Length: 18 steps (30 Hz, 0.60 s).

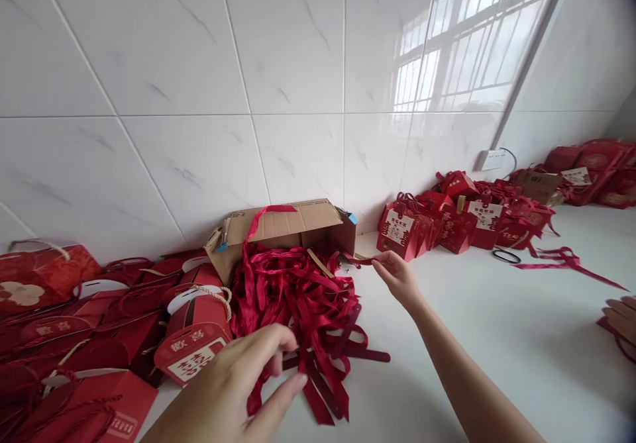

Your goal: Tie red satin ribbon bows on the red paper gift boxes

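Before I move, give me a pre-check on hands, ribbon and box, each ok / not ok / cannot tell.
1. Right hand gripping: ok, fingertips pinch a ribbon.
2. Left hand free: ok, open, thumb and fingers apart, in front of the ribbon pile.
3. Pinched ribbon free of the pile: cannot tell, its far end gets lost near the box opening.
4. Pile contained in the cardboard box: not ok, it spills onto the table.
5. Co-worker's hand out of the way: ok, at the far right edge, apart from both hands.
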Motion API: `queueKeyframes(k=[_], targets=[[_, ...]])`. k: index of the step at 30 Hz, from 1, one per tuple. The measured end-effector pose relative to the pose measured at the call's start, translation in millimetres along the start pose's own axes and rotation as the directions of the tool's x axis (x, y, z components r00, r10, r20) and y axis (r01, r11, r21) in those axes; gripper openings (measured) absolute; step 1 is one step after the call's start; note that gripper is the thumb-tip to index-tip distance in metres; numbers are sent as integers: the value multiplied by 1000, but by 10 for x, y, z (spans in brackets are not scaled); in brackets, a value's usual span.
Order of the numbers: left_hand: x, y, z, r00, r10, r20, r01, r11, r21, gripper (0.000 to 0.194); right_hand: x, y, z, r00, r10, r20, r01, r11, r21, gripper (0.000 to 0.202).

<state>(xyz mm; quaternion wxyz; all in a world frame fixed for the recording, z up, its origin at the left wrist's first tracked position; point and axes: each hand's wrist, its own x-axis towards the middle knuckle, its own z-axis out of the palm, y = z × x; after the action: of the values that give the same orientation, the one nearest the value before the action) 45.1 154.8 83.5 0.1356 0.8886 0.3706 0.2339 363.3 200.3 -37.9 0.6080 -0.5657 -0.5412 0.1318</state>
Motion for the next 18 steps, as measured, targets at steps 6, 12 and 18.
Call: queueKeyframes(k=[6, 12, 18], targets=[[216, 190, -48, 961, 64, -269, -87, 993, -74, 5, -318, -1189, 19, 925, -269, 268, 94, 846, 525, 2], [185, 318, 39, 928, 118, -353, -224, 935, -275, 20, -460, -1513, 85, 873, -327, 363, -64, 660, 749, 11], [214, 393, 114, 957, 165, -238, -261, 850, -458, 20, -524, -1572, 154, 841, -316, 440, -87, 722, 686, 9]])
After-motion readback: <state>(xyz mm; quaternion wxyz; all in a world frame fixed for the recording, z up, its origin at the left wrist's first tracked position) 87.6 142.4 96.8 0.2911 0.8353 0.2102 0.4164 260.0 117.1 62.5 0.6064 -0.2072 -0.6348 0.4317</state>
